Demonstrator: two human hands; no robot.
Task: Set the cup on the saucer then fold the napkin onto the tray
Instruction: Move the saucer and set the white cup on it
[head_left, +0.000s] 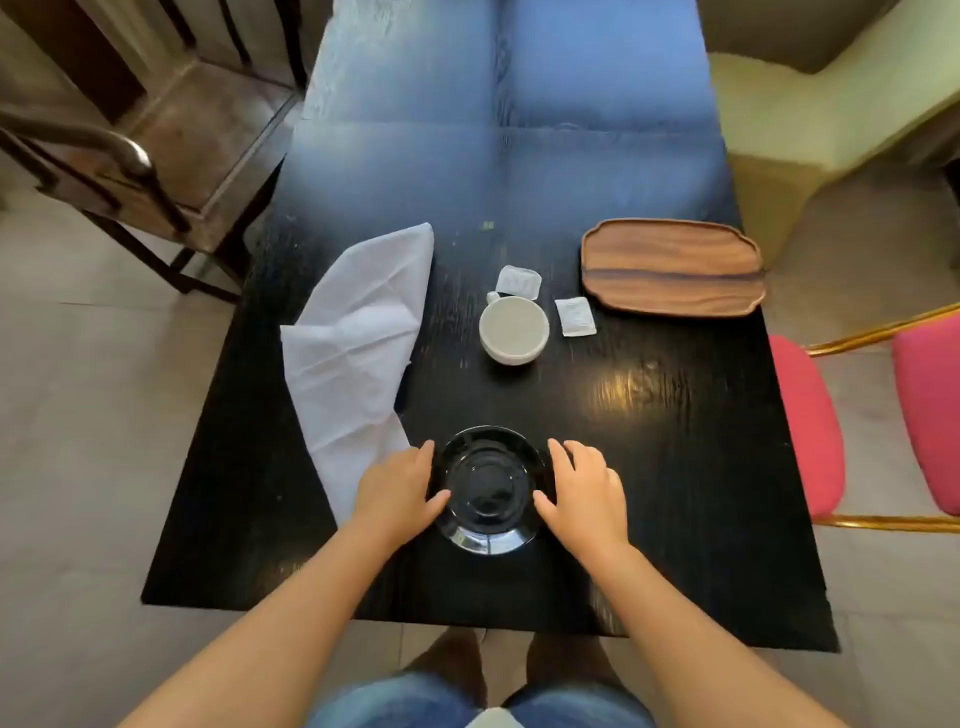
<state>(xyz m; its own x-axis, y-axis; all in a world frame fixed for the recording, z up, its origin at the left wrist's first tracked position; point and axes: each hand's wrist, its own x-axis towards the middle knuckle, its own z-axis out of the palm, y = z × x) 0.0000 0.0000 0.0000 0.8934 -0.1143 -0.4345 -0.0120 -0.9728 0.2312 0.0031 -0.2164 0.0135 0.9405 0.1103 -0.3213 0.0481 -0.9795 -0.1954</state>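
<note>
Presently, item one: cup, pale, upright, empty as far as can be seen, small handle at its far-left rim; it stands on the tabletop well beyond the fingertips of both hands, apart from the saucer; item two: saucer, black, glossy, flat on the tabletop near its close edge, lying between the two hands; left hand, fingers spread and curved along the saucer's left rim, thumb resting on that rim, grip loose rather than clenched; right hand, fingers likewise spread along the right rim, thumb touching the rim; whether either hand lifts the saucer or merely steadies it cannot be told; item three: napkin, white, creased, unfolded, lying aslant on the tabletop beyond and to the left of the left fingers, its near corner just beside the left hand; item four: tray, wooden, oblong with shaped corners, bare, set far beyond and to the right of the right fingers, near the tabletop's right edge; sundries: two small white packets, one touching or just behind the cup's far rim, the other between cup and tray; surrounds: dark wooden chair at far left; pink-cushioned chair at right.
</note>
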